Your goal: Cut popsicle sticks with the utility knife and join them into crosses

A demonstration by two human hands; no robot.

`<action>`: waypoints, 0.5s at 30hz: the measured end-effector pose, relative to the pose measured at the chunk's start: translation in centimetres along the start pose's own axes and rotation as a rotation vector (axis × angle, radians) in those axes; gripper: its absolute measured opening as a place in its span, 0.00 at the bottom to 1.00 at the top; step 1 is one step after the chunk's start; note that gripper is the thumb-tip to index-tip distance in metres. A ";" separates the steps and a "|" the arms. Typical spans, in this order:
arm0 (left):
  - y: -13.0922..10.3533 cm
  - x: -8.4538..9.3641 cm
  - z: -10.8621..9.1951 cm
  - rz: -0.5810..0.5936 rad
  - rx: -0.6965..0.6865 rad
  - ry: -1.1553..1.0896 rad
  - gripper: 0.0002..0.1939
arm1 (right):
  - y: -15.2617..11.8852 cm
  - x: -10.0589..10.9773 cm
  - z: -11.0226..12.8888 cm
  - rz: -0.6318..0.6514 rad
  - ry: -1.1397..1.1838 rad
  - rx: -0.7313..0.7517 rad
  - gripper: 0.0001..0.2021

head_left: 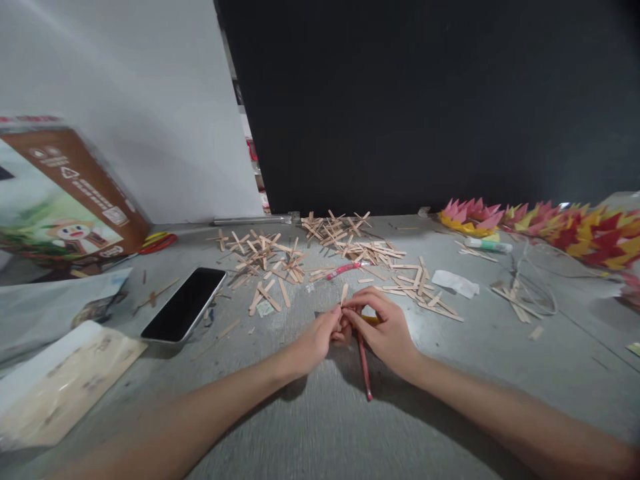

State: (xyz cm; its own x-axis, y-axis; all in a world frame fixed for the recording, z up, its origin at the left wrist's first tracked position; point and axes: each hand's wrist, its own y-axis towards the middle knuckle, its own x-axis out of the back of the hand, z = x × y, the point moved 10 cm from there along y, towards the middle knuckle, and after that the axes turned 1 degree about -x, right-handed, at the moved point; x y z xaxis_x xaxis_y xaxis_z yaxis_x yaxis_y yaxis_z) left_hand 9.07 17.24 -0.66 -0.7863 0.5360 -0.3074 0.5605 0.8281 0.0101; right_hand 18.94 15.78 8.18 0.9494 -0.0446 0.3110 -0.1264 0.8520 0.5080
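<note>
My left hand [317, 341] is closed around the lower part of a small wooden craft stick [345, 292], whose tip points up. My right hand [387, 327] meets it there, thumb and fingertips pinched at the same stick; exactly what lies between the fingertips is hidden. Under the right hand, a thin red stick-like piece [365, 373] slants toward me on the table, its upper end covered by the fingers. Something yellow [371, 320] shows behind the right thumb. Just beyond the hands are craft sticks joined in crosses [260, 253] and loose craft sticks [425, 293].
A red wrapper strip [345, 269] lies among the sticks. On the left are a phone [185, 307], a plastic packet [70, 380], red-and-yellow scissors handles [159, 243] and a printed box [70, 200]. At right are a glue stick [489, 245], white paper [456, 283] and pointed paper crowns [595, 233].
</note>
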 end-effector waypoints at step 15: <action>-0.6 -1.4 -1.0 0.081 0.009 0.135 0.29 | 0.3 -0.9 -0.7 0.118 0.004 -0.037 0.04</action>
State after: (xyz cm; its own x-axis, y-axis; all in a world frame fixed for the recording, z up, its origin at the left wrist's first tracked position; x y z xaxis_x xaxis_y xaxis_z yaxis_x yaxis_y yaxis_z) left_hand 9.53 16.14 0.74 -0.7660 0.6185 -0.1755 0.6251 0.7802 0.0212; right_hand 18.24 16.50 7.46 0.9296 0.0595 0.3637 -0.2271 0.8698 0.4381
